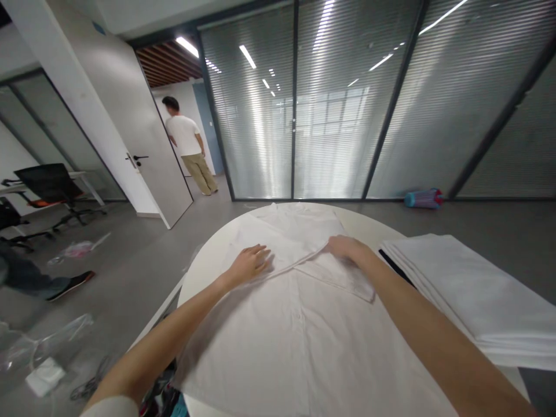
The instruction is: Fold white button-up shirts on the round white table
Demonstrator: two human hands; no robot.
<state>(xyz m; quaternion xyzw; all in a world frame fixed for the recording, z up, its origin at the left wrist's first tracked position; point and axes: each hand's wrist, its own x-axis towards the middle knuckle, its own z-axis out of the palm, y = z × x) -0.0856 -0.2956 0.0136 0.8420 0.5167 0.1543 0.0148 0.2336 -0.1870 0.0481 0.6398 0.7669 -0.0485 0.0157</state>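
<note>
A white button-front shirt (pixel 278 330) lies spread over a round white table (pixel 367 223), its collar end at the far side. One sleeve is laid across the upper part, and a cuff shows near my right forearm. My left hand (pixel 251 262) rests on the cloth at the left with its fingers spread. On the right, my right hand (pixel 344 246) is closed on the edge of the sleeve, which runs in a taut fold toward my left hand. The right fingertips are partly hidden.
Folded white cloth (pixel 478 289) is stacked at the right. A person (pixel 185 133) stands in the doorway by a door (pixel 125 127); another person's leg (pixel 47 281) shows at left. Plastic wrapping (pixel 78 249) lies on the floor near an office chair (pixel 54 185). A blue-and-pink bundle (pixel 423 198) lies by the glass wall.
</note>
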